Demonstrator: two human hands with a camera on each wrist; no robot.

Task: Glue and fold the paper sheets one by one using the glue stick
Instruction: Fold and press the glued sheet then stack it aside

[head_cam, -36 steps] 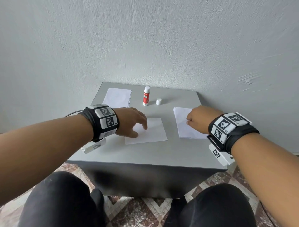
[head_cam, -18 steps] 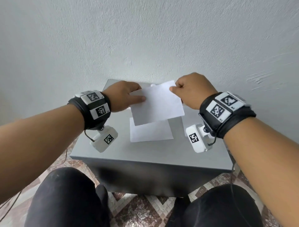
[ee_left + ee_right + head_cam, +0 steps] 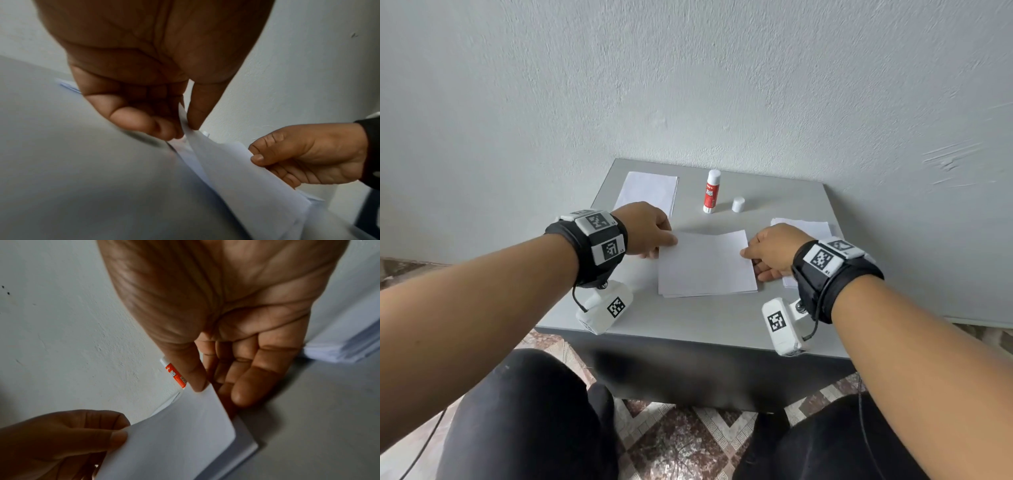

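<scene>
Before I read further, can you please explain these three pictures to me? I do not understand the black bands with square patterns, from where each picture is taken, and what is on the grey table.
No machine here: a person works with bare hands. The bands carry small cameras. One picture comes from a camera on the head; the two close ones look along each wrist at the fingers.

The left hand and the right hand each pinch one side of a white paper sheet, held just above another sheet on the grey table.

Behind it stand a glue stick, open, and its cap. A folded paper lies far left; a paper stack lies right.
</scene>
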